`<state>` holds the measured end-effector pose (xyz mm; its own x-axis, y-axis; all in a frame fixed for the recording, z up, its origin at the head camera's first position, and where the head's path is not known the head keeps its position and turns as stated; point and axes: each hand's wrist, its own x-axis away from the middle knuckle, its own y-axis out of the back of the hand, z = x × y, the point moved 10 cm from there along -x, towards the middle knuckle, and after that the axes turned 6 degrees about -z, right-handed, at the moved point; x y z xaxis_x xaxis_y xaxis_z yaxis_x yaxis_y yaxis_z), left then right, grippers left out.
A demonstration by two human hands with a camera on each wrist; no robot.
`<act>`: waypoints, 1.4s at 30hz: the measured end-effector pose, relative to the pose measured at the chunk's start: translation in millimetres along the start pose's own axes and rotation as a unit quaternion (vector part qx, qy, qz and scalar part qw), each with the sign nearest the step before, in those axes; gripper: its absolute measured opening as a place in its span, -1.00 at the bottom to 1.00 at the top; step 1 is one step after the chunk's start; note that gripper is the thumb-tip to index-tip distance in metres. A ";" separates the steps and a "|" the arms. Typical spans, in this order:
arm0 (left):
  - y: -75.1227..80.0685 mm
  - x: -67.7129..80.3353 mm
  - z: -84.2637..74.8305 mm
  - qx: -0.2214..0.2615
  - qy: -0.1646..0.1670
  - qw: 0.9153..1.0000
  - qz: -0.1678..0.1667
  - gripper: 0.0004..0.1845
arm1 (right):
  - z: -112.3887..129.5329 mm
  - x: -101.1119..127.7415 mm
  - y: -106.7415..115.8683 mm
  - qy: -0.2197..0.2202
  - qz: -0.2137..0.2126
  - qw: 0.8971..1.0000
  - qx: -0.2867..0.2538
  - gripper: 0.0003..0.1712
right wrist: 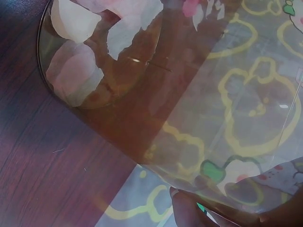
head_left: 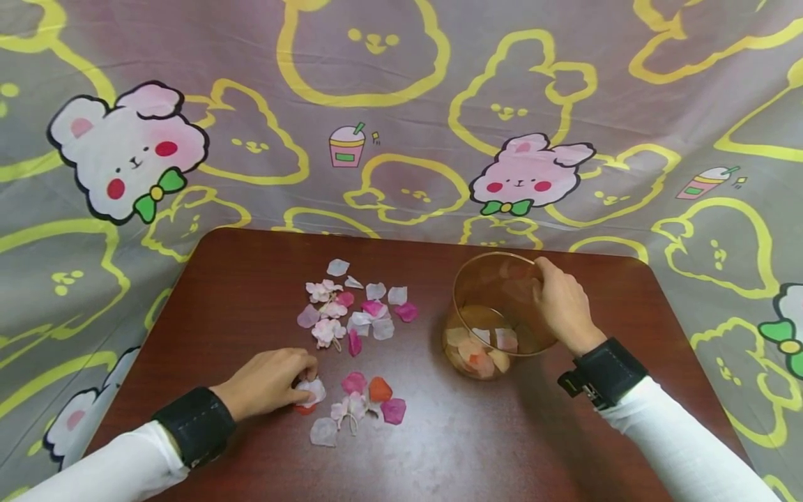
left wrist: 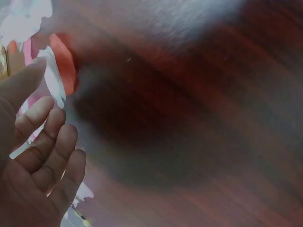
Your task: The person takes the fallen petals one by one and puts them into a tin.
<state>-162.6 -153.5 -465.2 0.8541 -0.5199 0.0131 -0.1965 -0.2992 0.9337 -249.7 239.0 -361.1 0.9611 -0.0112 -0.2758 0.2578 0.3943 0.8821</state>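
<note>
The left hand (head_left: 270, 382) pinches a white petal (head_left: 311, 390) near the table's (head_left: 251, 251) front edge. The right hand (head_left: 563, 304) grips the glass jar's (head_left: 495, 321) rim; bare wood separates jar and loose petals (head_left: 351, 307).

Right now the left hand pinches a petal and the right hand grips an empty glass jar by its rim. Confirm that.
Not quite: the jar is not empty. The head view shows several petals lying in its bottom. The rest holds: the left hand pinches a white petal, and the right hand grips the jar's rim.

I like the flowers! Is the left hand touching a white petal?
Touching. In the head view the left hand pinches the white petal against the table.
</note>
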 end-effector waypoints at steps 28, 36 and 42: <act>10.9 -2.5 -1.6 -0.001 0.002 1.000 -0.014 -0.88 | 0.8 0.8 -0.3 0.000 0.003 1.000 -0.007 -0.92; 25.2 -12.3 -10.1 -0.003 -0.013 0.999 -0.043 -0.83 | 0.3 1.1 -1.0 -0.002 0.006 1.000 -0.005 -0.90; 27.2 -22.2 -17.6 0.001 -0.017 0.999 -0.040 -0.83 | -0.8 1.5 -1.1 -0.006 0.008 1.000 -0.008 -0.90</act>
<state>-178.4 -136.0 -433.8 0.8504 -0.5209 -0.0743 -0.1285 -0.3424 0.9307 -248.7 239.3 -362.8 0.9663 -0.0159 -0.2569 0.2408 0.4085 0.8804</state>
